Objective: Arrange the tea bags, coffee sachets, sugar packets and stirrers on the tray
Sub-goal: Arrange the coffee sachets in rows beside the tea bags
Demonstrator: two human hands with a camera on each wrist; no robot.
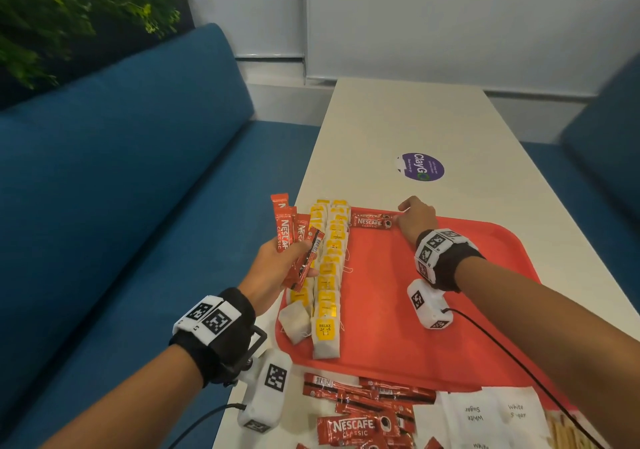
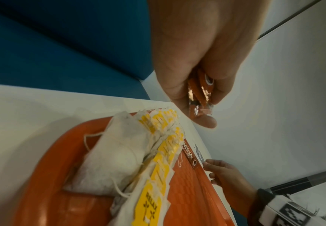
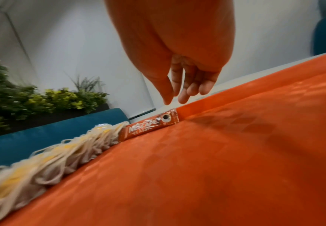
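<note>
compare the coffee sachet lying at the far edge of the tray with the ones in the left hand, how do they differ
The lone coffee sachet lies flat on the red tray, crosswise along its far rim, and nothing grips it; the right hand is open just beside it. The held sachets are a fanned bundle gripped by the left hand, raised off the tray and pointing mostly lengthwise. Both are red Nescafe Classic sticks.

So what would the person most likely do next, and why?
Probably the right hand reaches over to take another sachet from the bunch of coffee sachets the left hand grips. Only one coffee sachet lies on the tray, beside the tea bags, and the right hand's fingers hover just above it, holding nothing.
</note>
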